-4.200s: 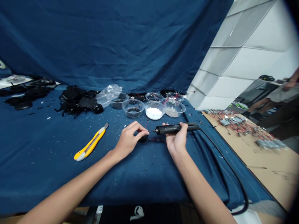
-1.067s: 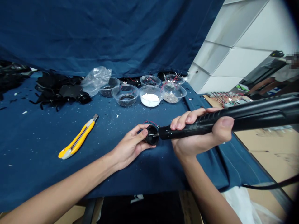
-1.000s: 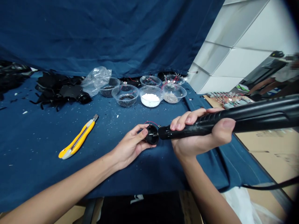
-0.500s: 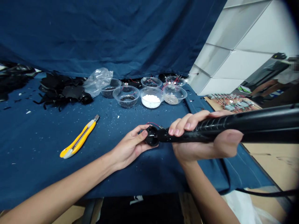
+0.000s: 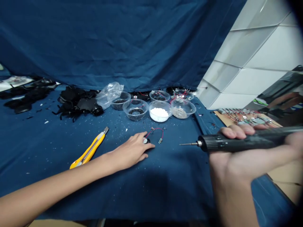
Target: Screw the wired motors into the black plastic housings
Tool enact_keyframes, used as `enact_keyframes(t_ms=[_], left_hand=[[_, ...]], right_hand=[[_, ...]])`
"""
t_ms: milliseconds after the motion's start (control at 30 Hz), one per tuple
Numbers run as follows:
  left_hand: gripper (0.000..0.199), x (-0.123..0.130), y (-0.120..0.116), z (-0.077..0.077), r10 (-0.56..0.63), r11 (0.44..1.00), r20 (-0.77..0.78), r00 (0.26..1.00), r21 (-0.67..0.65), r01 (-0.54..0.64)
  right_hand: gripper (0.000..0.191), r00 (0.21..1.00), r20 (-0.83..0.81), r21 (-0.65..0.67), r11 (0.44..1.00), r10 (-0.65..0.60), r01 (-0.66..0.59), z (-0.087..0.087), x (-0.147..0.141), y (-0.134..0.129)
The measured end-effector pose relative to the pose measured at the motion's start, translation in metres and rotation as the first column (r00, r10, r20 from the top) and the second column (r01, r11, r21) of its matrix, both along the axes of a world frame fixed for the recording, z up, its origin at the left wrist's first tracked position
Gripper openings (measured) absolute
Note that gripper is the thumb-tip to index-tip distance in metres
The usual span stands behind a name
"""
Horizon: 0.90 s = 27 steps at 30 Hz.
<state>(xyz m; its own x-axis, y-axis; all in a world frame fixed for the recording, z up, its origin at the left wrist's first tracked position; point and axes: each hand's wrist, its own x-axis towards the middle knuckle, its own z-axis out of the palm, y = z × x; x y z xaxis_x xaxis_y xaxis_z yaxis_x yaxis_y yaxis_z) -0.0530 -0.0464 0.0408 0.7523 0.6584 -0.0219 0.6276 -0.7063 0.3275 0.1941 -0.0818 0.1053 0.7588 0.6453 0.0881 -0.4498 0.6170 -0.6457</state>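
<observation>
My left hand [image 5: 131, 149] rests palm down on the blue cloth with its fingers spread. Between the fingertips lies a small round black part [image 5: 148, 141], partly covered by the hand. Red wires [image 5: 157, 128] with a small metal piece at the end loop from it to the right. My right hand [image 5: 236, 160] is wrapped round a black powered hand tool [image 5: 226, 143], held apart from the part, its thin metal bit pointing left. The yellow cutter knife [image 5: 91, 148] lies left of my left hand.
Clear bowls [image 5: 159, 111] with white, grey and black small parts stand at the back. Left of them are a crumpled plastic bag [image 5: 110, 94] and black pieces [image 5: 79, 102]. Wired parts lie on a brown board [image 5: 224, 119] at right. Light specks dot the cloth.
The round part was between my left fingers near the black object in my right hand; it now lies on the cloth. My right hand has moved right, and a thin bit now shows.
</observation>
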Motion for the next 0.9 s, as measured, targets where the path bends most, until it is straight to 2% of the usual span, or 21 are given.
enact_keyframes(t_ms=[100,167,200,233,267,333,433,533,700,900], left_hand=[[0.022,-0.01,0.021,0.024,0.051,0.991,0.128,0.99,0.114,-0.066],[0.023,-0.016,0.058,0.037,0.131,0.961,0.218,0.967,0.21,-0.178],[0.023,-0.017,0.081,0.039,0.184,0.943,0.212,0.96,0.236,-0.233],[0.024,-0.017,0.106,0.039,0.234,0.941,0.15,0.961,0.213,-0.262],[0.026,-0.015,0.131,0.036,0.233,0.963,0.016,0.972,0.136,-0.233],[0.025,-0.008,0.174,0.023,0.159,0.987,-0.122,0.98,0.002,-0.16],[0.022,0.005,0.21,0.003,0.106,0.986,-0.24,0.965,-0.1,-0.133],[0.016,0.011,0.218,-0.006,0.113,0.986,-0.257,0.96,-0.088,-0.139],[0.018,0.006,0.213,0.001,0.139,0.988,-0.194,0.971,-0.04,-0.149],[0.017,0.0,0.213,-0.006,0.252,0.968,-0.181,0.95,0.037,-0.25]], right_hand=[[0.039,0.997,-0.002,0.041,0.996,-0.074,0.074,-0.01,-0.005,0.007],[0.034,0.998,-0.036,-0.027,0.998,-0.051,0.05,-0.017,-0.008,0.01],[0.033,0.998,-0.057,-0.06,0.998,-0.035,0.032,-0.021,-0.01,0.012],[0.032,0.997,-0.077,-0.087,0.996,-0.02,0.013,-0.023,-0.012,0.013],[0.032,0.995,-0.097,-0.108,0.994,-0.004,-0.007,-0.025,-0.014,0.014],[0.029,0.991,-0.128,-0.136,0.99,0.03,-0.047,-0.027,-0.018,0.017],[0.028,0.989,-0.145,-0.16,0.985,0.037,-0.06,-0.03,-0.022,0.02],[0.029,0.99,-0.14,-0.164,0.985,0.029,-0.052,-0.034,-0.02,0.024],[0.028,0.988,-0.149,-0.137,0.989,0.042,-0.062,-0.04,-0.016,0.027],[0.03,0.977,-0.204,-0.139,0.986,0.067,-0.096,-0.048,-0.019,0.033]])
